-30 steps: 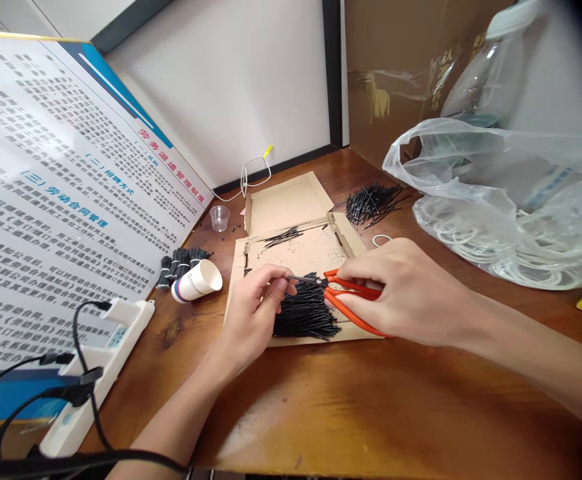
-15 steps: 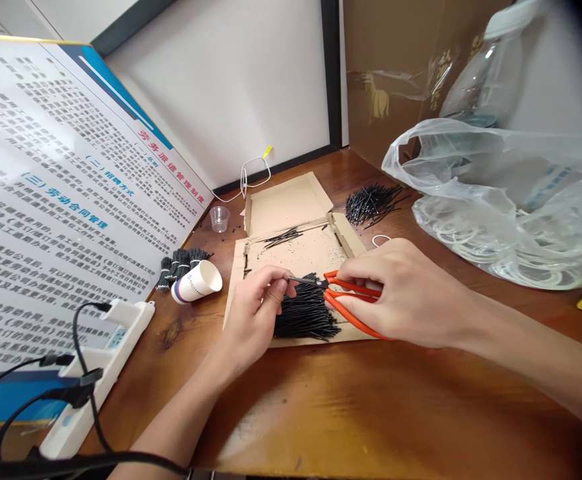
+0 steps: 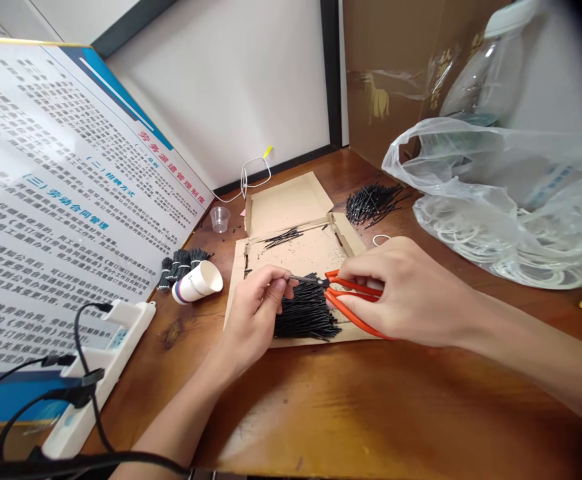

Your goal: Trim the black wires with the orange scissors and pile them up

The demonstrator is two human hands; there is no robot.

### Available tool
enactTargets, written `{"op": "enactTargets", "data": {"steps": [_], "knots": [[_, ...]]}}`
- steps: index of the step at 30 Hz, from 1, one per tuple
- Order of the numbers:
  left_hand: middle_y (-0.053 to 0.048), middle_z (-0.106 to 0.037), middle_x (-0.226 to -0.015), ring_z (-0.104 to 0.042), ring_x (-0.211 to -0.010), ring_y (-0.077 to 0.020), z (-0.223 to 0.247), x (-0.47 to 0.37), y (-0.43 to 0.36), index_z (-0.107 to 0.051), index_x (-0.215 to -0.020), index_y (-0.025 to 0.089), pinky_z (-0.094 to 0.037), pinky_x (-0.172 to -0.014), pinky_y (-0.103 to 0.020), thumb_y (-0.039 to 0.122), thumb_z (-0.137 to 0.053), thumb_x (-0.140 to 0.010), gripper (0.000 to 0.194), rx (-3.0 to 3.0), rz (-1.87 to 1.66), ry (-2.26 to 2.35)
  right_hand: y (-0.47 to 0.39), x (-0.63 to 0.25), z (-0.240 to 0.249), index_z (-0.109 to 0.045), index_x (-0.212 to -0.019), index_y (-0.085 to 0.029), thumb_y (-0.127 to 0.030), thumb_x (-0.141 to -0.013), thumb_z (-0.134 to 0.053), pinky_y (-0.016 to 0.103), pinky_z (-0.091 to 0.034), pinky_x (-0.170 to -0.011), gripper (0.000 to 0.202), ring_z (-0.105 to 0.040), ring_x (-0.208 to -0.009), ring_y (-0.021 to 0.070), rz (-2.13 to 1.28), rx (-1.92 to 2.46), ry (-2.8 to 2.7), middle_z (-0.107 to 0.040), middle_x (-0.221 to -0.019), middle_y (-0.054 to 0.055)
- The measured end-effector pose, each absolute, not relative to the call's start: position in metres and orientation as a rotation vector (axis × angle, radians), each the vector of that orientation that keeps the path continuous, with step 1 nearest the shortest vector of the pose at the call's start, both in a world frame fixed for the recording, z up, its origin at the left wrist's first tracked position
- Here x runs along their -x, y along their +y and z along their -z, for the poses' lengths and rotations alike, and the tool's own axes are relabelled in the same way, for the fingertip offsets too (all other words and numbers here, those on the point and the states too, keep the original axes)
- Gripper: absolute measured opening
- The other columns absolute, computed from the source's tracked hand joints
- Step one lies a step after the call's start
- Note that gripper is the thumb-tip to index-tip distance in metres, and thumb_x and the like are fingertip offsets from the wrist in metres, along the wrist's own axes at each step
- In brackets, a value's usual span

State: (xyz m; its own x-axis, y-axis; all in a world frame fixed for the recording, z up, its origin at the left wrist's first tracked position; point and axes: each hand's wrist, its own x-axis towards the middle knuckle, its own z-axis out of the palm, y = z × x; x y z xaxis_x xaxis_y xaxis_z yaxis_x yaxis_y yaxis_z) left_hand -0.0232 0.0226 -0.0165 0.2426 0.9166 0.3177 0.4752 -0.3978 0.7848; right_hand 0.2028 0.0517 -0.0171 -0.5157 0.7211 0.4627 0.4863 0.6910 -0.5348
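Observation:
My right hand (image 3: 405, 293) is closed on the orange handles of a pair of scissors (image 3: 355, 301). The blades point left and their tips reach the fingertips of my left hand (image 3: 258, 310). That hand is pinched closed; what sits between its fingertips is too small to make out. Below the blades, a dense pile of thin black strips (image 3: 305, 313) lies on an opened cardboard box (image 3: 295, 257). A few loose black strips (image 3: 283, 238) rest further back on the cardboard.
A tipped paper cup (image 3: 198, 283), tied black bundles (image 3: 181, 261) and a small clear cup (image 3: 219, 219) are at left. Another black pile (image 3: 373, 203) lies behind the box. At right sits a plastic bag of white rings (image 3: 511, 233); at left, a power strip (image 3: 98, 387).
Both hands stay almost in place. The scissors have shifted very slightly to the right.

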Motion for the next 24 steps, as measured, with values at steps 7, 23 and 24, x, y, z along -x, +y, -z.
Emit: {"op": "enactTargets", "data": {"steps": [7,23,24], "knots": [[-0.001,-0.061,-0.077,-0.052,-0.06,-0.0097,0.0171,0.0232,0.0217,-0.064,-0.092,0.017,-0.045,-0.055,-0.022,0.026,-0.049,-0.102,0.02,-1.954,-1.053,1.268,0.051,-0.2033,0.018,-0.037,-0.053,-0.02,-0.027,-0.082,-0.056,0.029,-0.02,-0.052,0.035,-0.019,-0.05,0.0089,-0.403,0.898,-2.234,-0.027,-0.049,-0.006],[-0.002,-0.064,-0.079,-0.055,-0.062,-0.0117,0.0126,0.0265,0.0245,-0.065,-0.094,0.017,-0.046,-0.059,-0.025,0.026,-0.05,-0.101,0.019,-2.109,-1.035,1.372,0.0552,-0.2055,0.0135,-0.036,-0.052,-0.021,-0.031,-0.079,-0.059,0.031,-0.02,-0.051,0.037,-0.02,-0.049,0.0104,-0.419,1.007,-2.154,-0.028,-0.047,-0.005],[-0.002,-0.065,-0.079,-0.057,-0.064,-0.0126,0.0122,0.0272,0.0278,-0.066,-0.093,0.017,-0.046,-0.061,-0.026,0.025,-0.05,-0.1,0.018,-2.169,-1.036,1.407,0.0571,-0.2066,0.0134,-0.038,-0.052,-0.021,-0.031,-0.078,-0.059,0.031,-0.02,-0.051,0.035,-0.022,-0.048,0.01,-0.405,1.032,-2.14,-0.031,-0.046,-0.005]]}}
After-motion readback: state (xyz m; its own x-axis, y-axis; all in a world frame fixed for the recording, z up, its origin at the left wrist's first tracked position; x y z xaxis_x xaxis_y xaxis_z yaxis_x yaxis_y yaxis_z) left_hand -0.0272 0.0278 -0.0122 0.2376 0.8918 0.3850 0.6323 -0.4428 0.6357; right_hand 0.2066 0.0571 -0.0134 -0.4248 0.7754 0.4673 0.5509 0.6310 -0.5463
